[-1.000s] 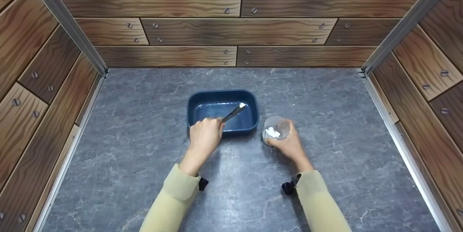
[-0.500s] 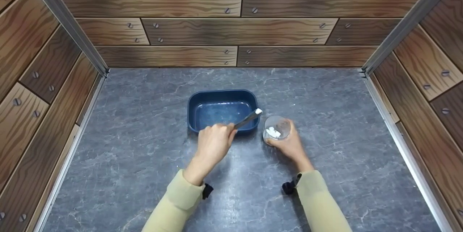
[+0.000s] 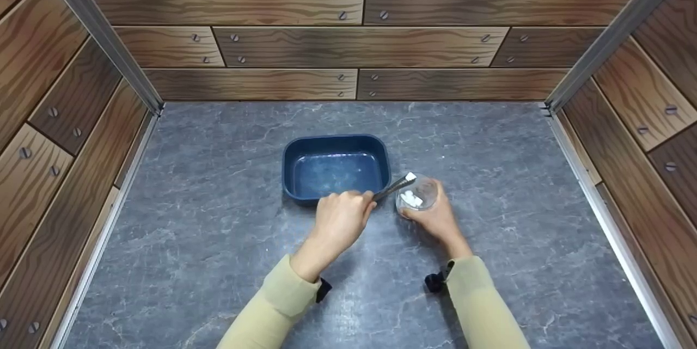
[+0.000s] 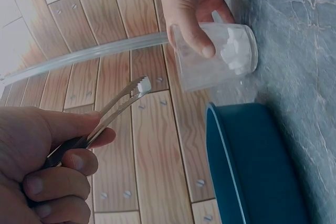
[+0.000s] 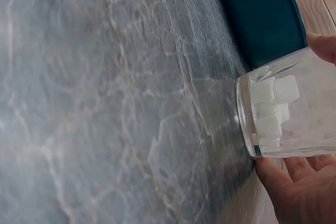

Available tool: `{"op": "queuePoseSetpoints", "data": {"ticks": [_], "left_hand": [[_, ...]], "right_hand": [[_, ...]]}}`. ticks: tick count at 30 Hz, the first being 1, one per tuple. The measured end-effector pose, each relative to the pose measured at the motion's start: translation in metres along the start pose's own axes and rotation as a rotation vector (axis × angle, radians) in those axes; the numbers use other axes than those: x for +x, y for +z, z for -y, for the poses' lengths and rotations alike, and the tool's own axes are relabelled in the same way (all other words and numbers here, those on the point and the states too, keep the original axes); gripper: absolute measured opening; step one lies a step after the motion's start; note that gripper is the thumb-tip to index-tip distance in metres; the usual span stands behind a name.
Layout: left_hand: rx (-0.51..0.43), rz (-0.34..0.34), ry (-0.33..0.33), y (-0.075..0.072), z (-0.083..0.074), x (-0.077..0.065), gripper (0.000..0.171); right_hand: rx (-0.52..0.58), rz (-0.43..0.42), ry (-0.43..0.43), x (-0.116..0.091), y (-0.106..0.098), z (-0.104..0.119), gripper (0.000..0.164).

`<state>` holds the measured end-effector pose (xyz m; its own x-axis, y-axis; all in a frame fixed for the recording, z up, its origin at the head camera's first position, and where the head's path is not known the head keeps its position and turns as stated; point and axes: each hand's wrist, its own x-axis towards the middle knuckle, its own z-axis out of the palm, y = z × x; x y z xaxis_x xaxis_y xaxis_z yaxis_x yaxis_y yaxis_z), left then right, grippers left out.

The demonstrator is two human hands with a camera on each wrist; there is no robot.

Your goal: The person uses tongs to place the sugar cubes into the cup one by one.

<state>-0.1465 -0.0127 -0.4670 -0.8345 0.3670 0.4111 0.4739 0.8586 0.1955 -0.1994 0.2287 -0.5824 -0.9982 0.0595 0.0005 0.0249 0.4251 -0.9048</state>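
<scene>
My left hand (image 3: pixel 343 218) grips a pair of metal tongs (image 4: pixel 118 103), the thumb and fingers curled round the handle. A white cube (image 4: pixel 144 84) is pinched between the serrated tips. In the head view this cube appears over the near-left part of the rim of a clear glass (image 3: pixel 418 188); in the left wrist view it is above and apart from the glass mouth. My right hand (image 3: pixel 435 218) holds the glass upright on the table, thumb on one side and fingers on the other. Several white cubes (image 5: pixel 273 103) lie at the bottom of the glass.
A dark blue rectangular dish (image 3: pixel 336 169) stands just left of the glass, with a faint white residue on its floor. The grey marbled tabletop (image 3: pixel 218 218) is bounded by wood-patterned walls (image 3: pixel 359 47) at the back and sides.
My left hand has moved right with the tongs and the pinched cube, from above the blue dish to the glass. My right hand and the glass have stayed put.
</scene>
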Motion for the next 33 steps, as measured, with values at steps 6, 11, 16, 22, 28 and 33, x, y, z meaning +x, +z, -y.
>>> {"op": "queuePoseSetpoints", "data": {"ticks": [6,11,16,22,28,33], "left_hand": [[0.035,0.019,0.024,0.005,-0.006,0.001,0.019],[0.038,0.061,0.011,0.009,-0.004,0.001,0.02],[0.016,0.038,-0.024,0.01,0.003,-0.003,0.022],[-0.026,0.007,-0.088,0.005,0.016,-0.009,0.026],[-0.071,-0.002,-0.176,0.002,0.034,-0.018,0.033],[-0.06,-0.023,-0.246,0.0,0.053,-0.029,0.035]], "right_hand": [[0.01,0.015,0.011,-0.001,0.0,0.0,0.101],[0.01,0.012,0.001,0.0,0.0,0.001,0.099],[0.015,-0.001,-0.01,0.001,0.001,0.001,0.099],[0.0,-0.01,-0.014,0.001,0.001,0.0,0.097],[0.003,-0.014,-0.009,0.001,0.001,-0.001,0.098],[0.003,-0.018,-0.01,0.0,0.001,0.0,0.098]]}}
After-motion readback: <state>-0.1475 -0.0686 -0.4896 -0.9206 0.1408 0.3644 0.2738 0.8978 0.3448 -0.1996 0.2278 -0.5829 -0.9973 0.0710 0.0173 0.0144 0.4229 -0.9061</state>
